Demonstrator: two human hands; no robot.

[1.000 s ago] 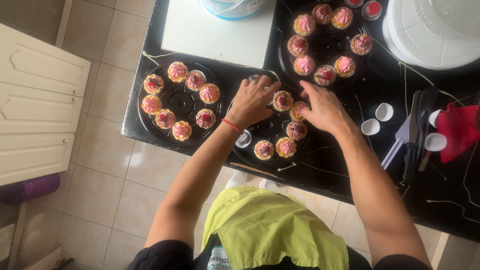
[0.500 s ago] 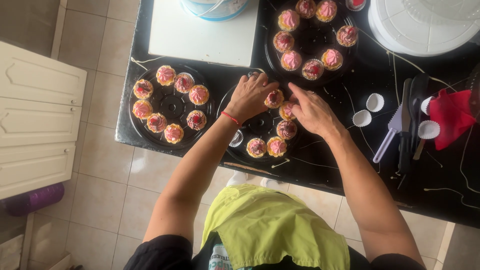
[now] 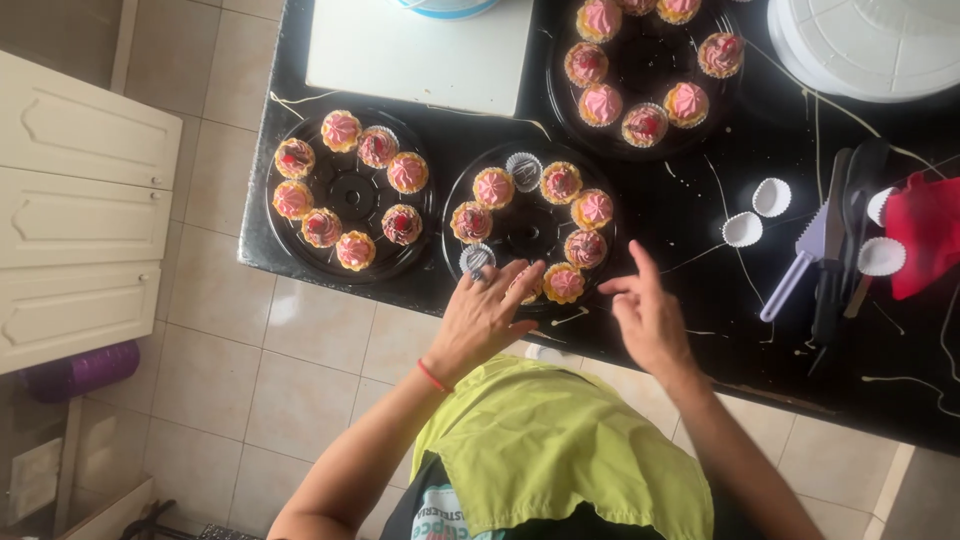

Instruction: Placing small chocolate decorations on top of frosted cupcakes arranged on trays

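Observation:
A round black tray (image 3: 528, 228) on the black counter carries several small tarts topped with pink cream. My left hand (image 3: 488, 312) rests at the tray's near rim, fingers spread over a tart and beside an empty paper cup (image 3: 477, 259). My right hand (image 3: 648, 312) hovers open just right of the tray, fingers apart, holding nothing. Another empty paper cup (image 3: 524, 170) sits at the tray's far side.
A second black tray of tarts (image 3: 352, 195) lies to the left, a third (image 3: 645, 75) at the back. A white board (image 3: 420, 55), a white domed lid (image 3: 870, 45), loose white paper cups (image 3: 757, 212), dark utensils (image 3: 835, 240) and a red cloth (image 3: 925, 245) surround them.
Both hands have drawn back from the middle of the tray toward its near edge. My right hand has lifted off the tarts and opened. The view shifted.

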